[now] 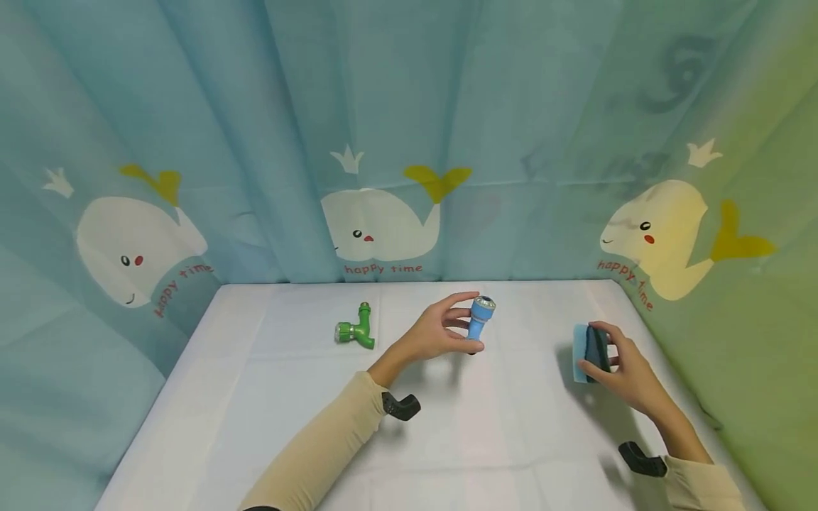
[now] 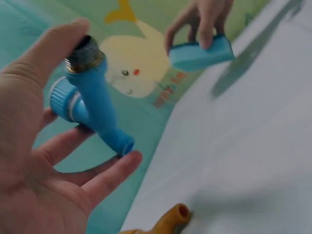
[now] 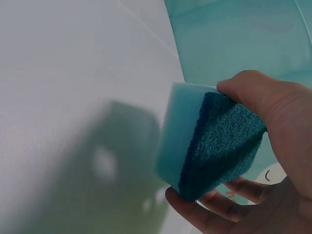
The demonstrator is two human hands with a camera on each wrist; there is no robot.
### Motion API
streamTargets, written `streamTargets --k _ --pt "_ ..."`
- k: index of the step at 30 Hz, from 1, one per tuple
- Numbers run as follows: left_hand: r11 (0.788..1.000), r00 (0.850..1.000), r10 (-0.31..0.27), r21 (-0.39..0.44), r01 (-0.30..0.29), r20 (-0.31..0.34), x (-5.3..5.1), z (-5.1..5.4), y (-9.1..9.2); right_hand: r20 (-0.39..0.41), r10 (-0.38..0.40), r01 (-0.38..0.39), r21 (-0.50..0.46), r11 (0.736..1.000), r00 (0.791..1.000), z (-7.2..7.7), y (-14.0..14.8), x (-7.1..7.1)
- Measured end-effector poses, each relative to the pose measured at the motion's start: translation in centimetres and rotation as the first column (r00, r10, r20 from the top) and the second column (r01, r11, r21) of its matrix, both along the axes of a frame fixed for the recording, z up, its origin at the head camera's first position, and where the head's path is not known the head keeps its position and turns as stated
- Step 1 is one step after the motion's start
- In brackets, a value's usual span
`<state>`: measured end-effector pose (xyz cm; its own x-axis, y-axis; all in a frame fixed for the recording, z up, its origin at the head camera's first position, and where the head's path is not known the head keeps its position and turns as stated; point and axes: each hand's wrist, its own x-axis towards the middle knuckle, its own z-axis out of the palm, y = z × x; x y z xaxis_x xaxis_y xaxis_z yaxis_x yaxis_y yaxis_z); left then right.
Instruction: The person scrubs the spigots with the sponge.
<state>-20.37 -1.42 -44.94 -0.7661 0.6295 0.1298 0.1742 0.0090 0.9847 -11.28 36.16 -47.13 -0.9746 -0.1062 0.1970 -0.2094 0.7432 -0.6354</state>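
Note:
My left hand (image 1: 439, 332) holds a blue plastic faucet (image 1: 478, 321) above the white table. In the left wrist view, the thumb presses the dark threaded end of the faucet (image 2: 100, 102), and a fingertip touches near its spout. On the right, my right hand (image 1: 633, 370) grips a sponge (image 1: 580, 353) between thumb and fingers. Seen close in the right wrist view, the sponge (image 3: 222, 141) has a light blue foam side and a dark blue scouring side. It is held off the table, with its shadow to the left.
A green faucet (image 1: 362, 328) lies on the white-covered table (image 1: 287, 397), left of my left hand. Part of an orange faucet (image 2: 173, 219) shows at the bottom of the left wrist view. Curtains printed with whales (image 1: 383, 223) enclose the back and sides.

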Motion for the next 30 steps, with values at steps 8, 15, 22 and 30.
streamTargets --k 8,15,22,30 --pt "0.950 0.981 0.013 0.303 -0.073 0.194 3.2 0.5 -5.1 0.008 0.016 -0.015 -0.045 0.999 1.000 0.3 -1.5 0.3" --pt "0.886 0.962 0.017 0.443 -0.141 0.273 4.5 0.4 -7.2 -0.005 0.039 -0.039 -0.079 0.996 0.999 0.1 -3.3 -0.1" --pt "0.870 0.949 0.020 0.462 -0.171 0.315 4.9 0.2 -7.2 -0.043 0.104 -0.110 -0.198 0.974 0.994 2.3 -8.3 -0.1" --pt "0.879 0.967 0.048 0.449 -0.159 0.249 5.7 0.2 -6.4 -0.089 0.288 -0.301 -0.344 0.889 0.953 5.7 -17.3 0.2"
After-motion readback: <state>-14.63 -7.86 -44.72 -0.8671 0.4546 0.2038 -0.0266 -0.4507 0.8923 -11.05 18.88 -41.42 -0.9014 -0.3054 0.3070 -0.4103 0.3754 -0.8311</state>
